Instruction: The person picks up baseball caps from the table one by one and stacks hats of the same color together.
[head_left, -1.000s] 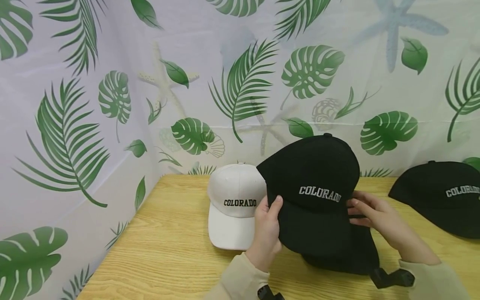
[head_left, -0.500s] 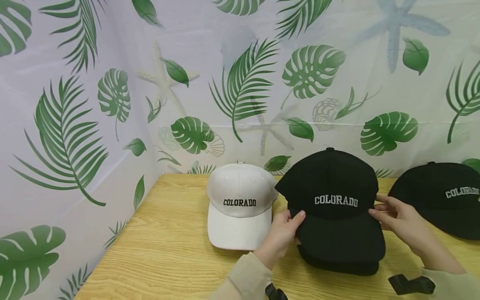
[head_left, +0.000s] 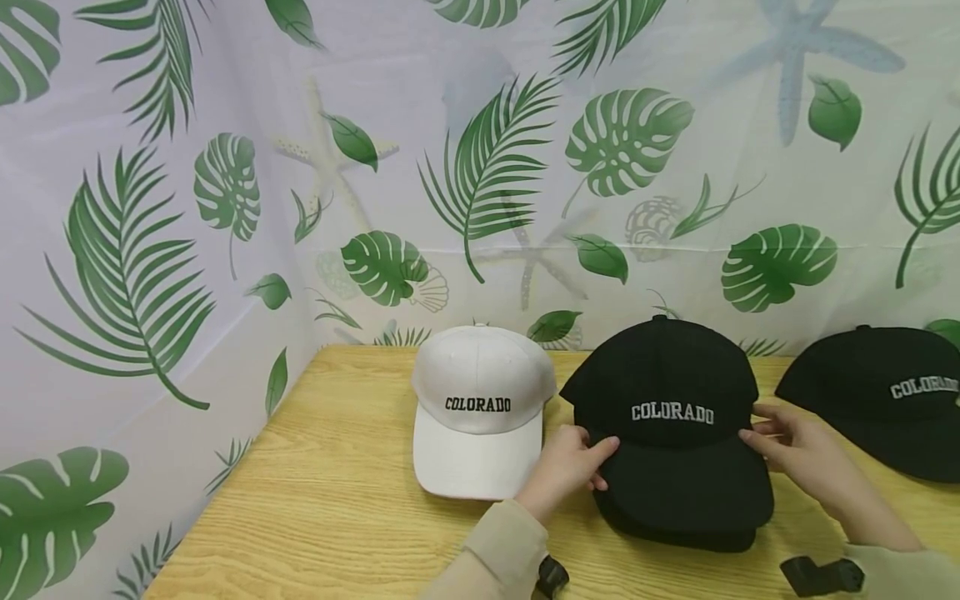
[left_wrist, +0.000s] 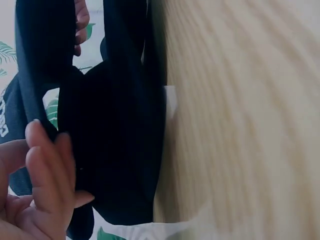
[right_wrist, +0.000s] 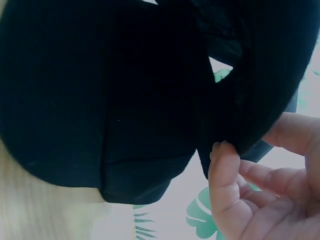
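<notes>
A black baseball cap [head_left: 663, 367] with white COLORADO lettering faces forward, right of centre in the head view. My left hand [head_left: 566, 467] pinches the left end of its brim, thumb in front. At the opposite side, my right hand [head_left: 802, 446] pinches the cap's edge where brim meets crown. Beneath it sits a second black cap [head_left: 682, 540], mostly hidden, its brim poking out below. The wrist views show gaps between parts of the upper cap and the lower cap [right_wrist: 55, 100]; whether the two touch elsewhere, I cannot tell.
A white COLORADO cap [head_left: 480, 379] stands just left of the black ones. Another black COLORADO cap [head_left: 877, 392] lies at the right, cut by the frame edge. The wooden table [head_left: 337, 467] backs onto a leaf-print cloth [head_left: 300, 125].
Both hands have brought the upper black cap rightward and down over the lower one, straightening its tilt. In the last half second it has sunk slightly further. The white cap stays put.
</notes>
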